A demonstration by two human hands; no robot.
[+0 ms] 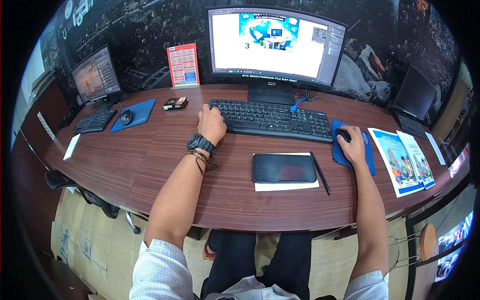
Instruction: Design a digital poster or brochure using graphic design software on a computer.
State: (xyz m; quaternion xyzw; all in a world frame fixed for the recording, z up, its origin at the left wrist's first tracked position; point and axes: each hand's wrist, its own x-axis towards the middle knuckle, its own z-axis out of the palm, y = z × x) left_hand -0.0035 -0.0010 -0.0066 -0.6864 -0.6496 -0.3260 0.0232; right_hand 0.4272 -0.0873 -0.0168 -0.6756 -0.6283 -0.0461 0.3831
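Observation:
My left hand rests at the left end of a black keyboard, its fingers bent over the keys and holding nothing. A dark watch and a beaded bracelet circle that wrist. My right hand is closed over a black computer mouse, which sits on a blue mouse pad. Behind the keyboard a wide monitor shows an editing window with a blue globe picture. Between my forearms a dark phone lies on white paper, with a black stylus-like pen beside it.
Printed booklets lie right of the mouse pad. A small box and a red calendar stand are behind my left hand. Farther left are a second monitor, keyboard and mouse. Another dark screen stands far right.

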